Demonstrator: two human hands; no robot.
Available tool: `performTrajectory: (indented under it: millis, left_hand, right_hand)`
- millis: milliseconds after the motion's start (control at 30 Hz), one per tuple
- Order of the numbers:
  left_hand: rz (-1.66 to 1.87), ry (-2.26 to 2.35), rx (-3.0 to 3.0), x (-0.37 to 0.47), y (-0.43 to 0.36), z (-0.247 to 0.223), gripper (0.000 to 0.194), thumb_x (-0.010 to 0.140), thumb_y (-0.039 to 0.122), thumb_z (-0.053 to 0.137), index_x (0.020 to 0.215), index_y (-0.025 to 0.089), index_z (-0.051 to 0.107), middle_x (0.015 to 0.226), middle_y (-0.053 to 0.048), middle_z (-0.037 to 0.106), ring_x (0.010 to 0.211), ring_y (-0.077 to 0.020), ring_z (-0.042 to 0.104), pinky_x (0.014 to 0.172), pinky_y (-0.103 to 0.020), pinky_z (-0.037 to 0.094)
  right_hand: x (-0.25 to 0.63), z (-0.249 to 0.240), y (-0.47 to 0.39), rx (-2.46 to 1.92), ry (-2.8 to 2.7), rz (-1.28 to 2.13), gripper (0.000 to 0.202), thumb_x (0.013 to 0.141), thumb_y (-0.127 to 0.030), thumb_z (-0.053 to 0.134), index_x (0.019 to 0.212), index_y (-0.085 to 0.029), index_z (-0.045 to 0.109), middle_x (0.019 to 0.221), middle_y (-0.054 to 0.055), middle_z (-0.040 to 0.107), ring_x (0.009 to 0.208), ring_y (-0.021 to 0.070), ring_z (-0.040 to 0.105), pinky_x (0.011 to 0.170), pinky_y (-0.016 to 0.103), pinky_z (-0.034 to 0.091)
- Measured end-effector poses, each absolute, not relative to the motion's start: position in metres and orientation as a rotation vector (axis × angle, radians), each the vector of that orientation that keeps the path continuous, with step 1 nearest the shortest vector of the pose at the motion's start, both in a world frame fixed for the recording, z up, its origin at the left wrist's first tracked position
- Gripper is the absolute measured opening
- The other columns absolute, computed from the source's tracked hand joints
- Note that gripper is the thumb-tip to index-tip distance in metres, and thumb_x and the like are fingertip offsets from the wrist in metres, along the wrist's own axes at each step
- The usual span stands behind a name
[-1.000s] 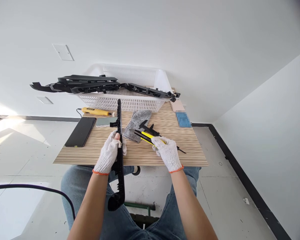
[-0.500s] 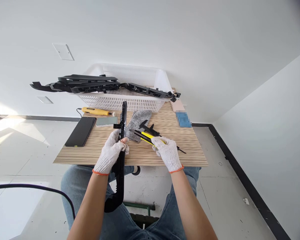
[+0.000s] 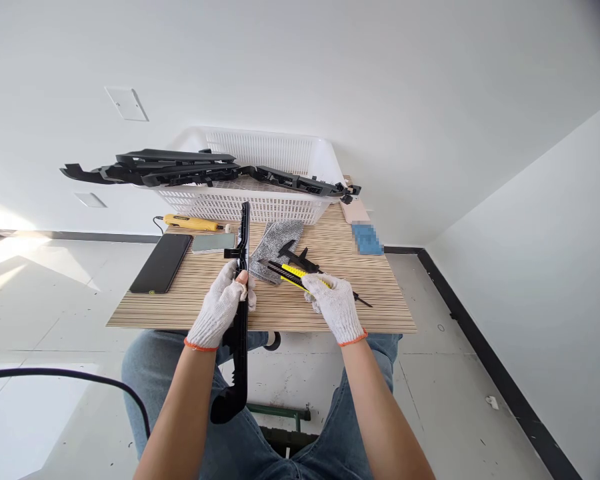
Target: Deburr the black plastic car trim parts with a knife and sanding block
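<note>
My left hand (image 3: 223, 297), in a white knit glove with an orange cuff, is closed around a long black plastic trim piece (image 3: 241, 340). The piece stands lengthwise, its curved lower end over my lap and its narrow top near the basket. In my gloved right hand (image 3: 334, 303) is a yellow and black utility knife (image 3: 293, 275), blade out and pointing left towards the trim piece, apart from it. Behind the knife lie a black caliper (image 3: 297, 257), partly covered by my right hand, and a grey cloth (image 3: 269, 257).
A white plastic basket (image 3: 280, 208) stands at the table's back, with several black trim pieces (image 3: 180, 168) across it. On the striped table (image 3: 370, 287) are a yellow rotary tool (image 3: 193, 222), a black phone (image 3: 161, 263), a grey-green block (image 3: 213, 243) and a blurred blue item (image 3: 367, 239).
The trim piece's upper end has shifted slightly left, along with my left hand's fingers. The knife has turned a little, and more of its blade shows. My right hand has hardly moved.
</note>
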State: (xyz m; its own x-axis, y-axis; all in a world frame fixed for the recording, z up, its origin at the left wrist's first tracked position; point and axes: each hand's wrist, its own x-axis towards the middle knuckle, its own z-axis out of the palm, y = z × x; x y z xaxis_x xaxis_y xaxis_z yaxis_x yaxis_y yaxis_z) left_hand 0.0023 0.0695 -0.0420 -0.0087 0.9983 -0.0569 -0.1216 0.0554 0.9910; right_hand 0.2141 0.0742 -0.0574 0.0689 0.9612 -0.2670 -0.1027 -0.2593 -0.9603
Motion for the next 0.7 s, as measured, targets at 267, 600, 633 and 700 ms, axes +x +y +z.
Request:
performTrajectory:
  millis: [267, 600, 633, 700]
  left_hand:
    - [1.259, 1.147, 0.923, 0.0071, 0.0669, -0.0357, 0.041, 0.083, 0.056, 0.064, 0.078, 0.024, 0.039, 0.067, 0.008, 0.050, 0.042, -0.0070, 0.045, 0.041, -0.023, 0.037]
    - [1.314, 1.042, 0.833, 0.0040, 0.0682, -0.0447, 0.045, 0.084, 0.059, 0.064, 0.075, 0.024, 0.036, 0.060, 0.009, 0.044, 0.042, -0.0063, 0.039, 0.040, -0.020, 0.036]
    - [1.313, 1.039, 0.827, 0.0044, 0.0685, -0.0442, 0.046, 0.083, 0.058, 0.065, 0.075, 0.024, 0.036, 0.060, 0.009, 0.044, 0.042, -0.0064, 0.039, 0.040, -0.019, 0.035]
    - [1.303, 1.038, 0.824, 0.0056, 0.0689, -0.0424, 0.045, 0.081, 0.057, 0.067, 0.076, 0.024, 0.038, 0.059, 0.009, 0.044, 0.042, -0.0066, 0.040, 0.039, -0.019, 0.034]
  right_hand:
    - [0.2130, -0.0571, 0.0743, -1.366, -0.913, 1.387, 0.045, 0.065, -0.053, 0.082, 0.082, -0.012, 0.077, 0.053, 0.001, 0.057, 0.048, 0.0094, 0.043, 0.041, 0.022, 0.029]
    - [0.2147, -0.0622, 0.0749, -1.341, -0.954, 1.386, 0.045, 0.066, -0.055, 0.081, 0.082, -0.013, 0.076, 0.056, 0.001, 0.058, 0.047, 0.0084, 0.042, 0.041, 0.022, 0.028]
    - [0.2147, -0.0622, 0.0748, -1.338, -0.962, 1.388, 0.045, 0.067, -0.055, 0.080, 0.082, -0.013, 0.076, 0.056, 0.001, 0.058, 0.047, 0.0084, 0.042, 0.041, 0.022, 0.028]
    - [0.2148, -0.0616, 0.0742, -1.336, -0.973, 1.391, 0.044, 0.067, -0.055, 0.080, 0.082, -0.013, 0.077, 0.055, 0.000, 0.057, 0.046, 0.0082, 0.041, 0.041, 0.022, 0.027]
